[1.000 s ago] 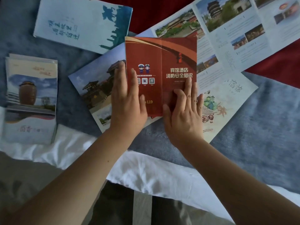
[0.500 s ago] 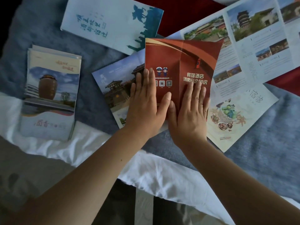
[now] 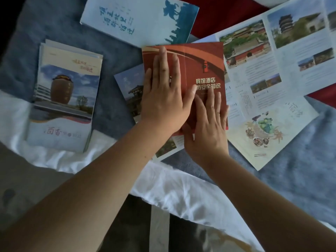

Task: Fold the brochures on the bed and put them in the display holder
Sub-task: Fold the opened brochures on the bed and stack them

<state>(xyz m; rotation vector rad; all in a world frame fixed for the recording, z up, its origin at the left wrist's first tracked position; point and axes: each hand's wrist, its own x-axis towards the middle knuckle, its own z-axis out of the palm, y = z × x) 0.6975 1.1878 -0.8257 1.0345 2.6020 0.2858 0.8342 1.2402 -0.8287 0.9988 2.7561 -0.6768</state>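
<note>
head view: my left hand lies flat, fingers straight and spread, pressing on the left half of the red brochure. my right hand is flat too, fingers straight on the lower right part, gripping nothing. the red brochure rests on the bed, on top of other opened sheets (a temple-photo brochure and a food-drawing brochure show to its right). a stack of folded brochures sits well to the left, and a pale blue brochure lies just above the red one.
</note>
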